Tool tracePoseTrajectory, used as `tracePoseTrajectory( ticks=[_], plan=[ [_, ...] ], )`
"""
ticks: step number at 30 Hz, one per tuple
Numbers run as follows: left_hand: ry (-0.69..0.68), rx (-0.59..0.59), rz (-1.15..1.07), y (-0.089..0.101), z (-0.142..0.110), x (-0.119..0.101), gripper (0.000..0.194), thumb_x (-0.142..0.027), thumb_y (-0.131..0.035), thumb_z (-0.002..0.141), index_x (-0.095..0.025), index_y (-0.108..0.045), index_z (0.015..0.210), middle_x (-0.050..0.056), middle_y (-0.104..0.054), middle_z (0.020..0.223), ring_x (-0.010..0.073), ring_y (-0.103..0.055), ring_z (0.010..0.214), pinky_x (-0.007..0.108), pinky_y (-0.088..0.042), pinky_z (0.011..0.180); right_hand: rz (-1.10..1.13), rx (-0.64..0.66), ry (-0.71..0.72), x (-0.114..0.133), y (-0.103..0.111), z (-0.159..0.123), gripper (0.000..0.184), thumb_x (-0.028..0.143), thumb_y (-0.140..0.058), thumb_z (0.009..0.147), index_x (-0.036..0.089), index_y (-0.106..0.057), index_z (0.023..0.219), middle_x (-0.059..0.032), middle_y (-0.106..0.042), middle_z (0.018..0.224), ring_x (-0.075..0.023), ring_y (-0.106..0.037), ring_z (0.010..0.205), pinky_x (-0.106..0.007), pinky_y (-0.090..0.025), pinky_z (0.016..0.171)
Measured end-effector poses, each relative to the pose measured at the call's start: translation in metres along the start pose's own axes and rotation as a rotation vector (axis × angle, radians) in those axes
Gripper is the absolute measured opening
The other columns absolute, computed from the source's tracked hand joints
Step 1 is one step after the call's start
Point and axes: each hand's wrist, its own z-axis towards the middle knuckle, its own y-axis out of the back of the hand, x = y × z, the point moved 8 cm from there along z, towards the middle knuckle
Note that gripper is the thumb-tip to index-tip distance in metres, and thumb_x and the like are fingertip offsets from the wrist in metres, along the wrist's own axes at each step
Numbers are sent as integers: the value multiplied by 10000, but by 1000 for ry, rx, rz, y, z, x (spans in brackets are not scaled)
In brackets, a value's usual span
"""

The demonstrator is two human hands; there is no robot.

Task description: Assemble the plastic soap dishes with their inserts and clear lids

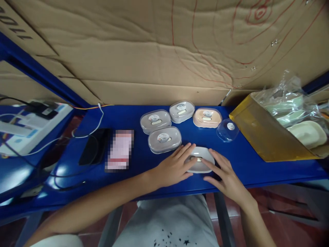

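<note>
In front of me on the blue table, a light grey oval soap dish [203, 168] sits without a cover, with a small pale strip [199, 159] in its middle. My left hand [177, 164] rests at the dish's left side, its fingers stretched out and one fingertip on the strip. On the opposite side, my right hand [227, 175] has its fingers spread, with one fingertip at the strip and another at the far rim. Beyond the hands stand several similar boxes with clear labelled lids: grey ones [165, 140] and a peach one [207, 117]. A loose clear lid [227, 130] lies beside the peach box.
To the right, a tilted open carton [253, 132] holds pale green and cream dishes in plastic wrap. A phone with a blurred screen [119, 151] and a dark flat object [95, 146] lie left. Cables and a white power strip [33, 127] are farther left. Cardboard [128, 68] walls the back.
</note>
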Motion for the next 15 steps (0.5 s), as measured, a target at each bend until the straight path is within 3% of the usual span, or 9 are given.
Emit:
tracePoseTrajectory(
  ticks=[2,5,8,11,15],
  plan=[
    [-4,7,20,0,-6,-3,586,-276,-762,993,-181,-532,1524,231,-267,1788,413,-227,1675,611,-330,1337,-28,-44,-39,-17,17,4,603,421,-622,1075,436,-448,1652,-55,-378,1773,-353,-425,1596,-630,-429,1246],
    [-11,26,-45,5,-17,-7,619,-317,-779,976,-186,-543,1533,226,-216,1804,432,-219,1674,613,-363,1317,-148,-219,-205,-58,46,14,572,431,-534,1105,376,-437,1666,-104,-424,1744,-357,-440,1582,-639,-373,1266],
    [45,50,-147,11,-33,-4,664,-342,-798,954,-277,-546,1564,153,-125,1838,455,-228,1668,634,-403,1285,-229,-185,-336,-89,44,23,621,507,-449,1117,306,-366,1698,-152,-403,1749,-387,-368,1622,-687,-322,1267],
    [138,78,-183,15,-53,-1,650,-268,-753,978,-339,-531,1585,115,-119,1843,431,-263,1664,622,-428,1272,-240,-154,-357,-92,32,16,615,596,-441,1102,262,-452,1617,-185,-534,1629,-401,-404,1595,-705,-315,1254],
    [277,42,-230,20,-83,-2,681,-231,-745,964,-408,-523,1583,76,-191,1826,411,-328,1643,627,-479,1238,-294,-304,-462,-86,39,-18,767,778,-567,977,208,-545,1491,-241,-597,1474,-478,-489,1486,-754,-370,1184]
  ],
)
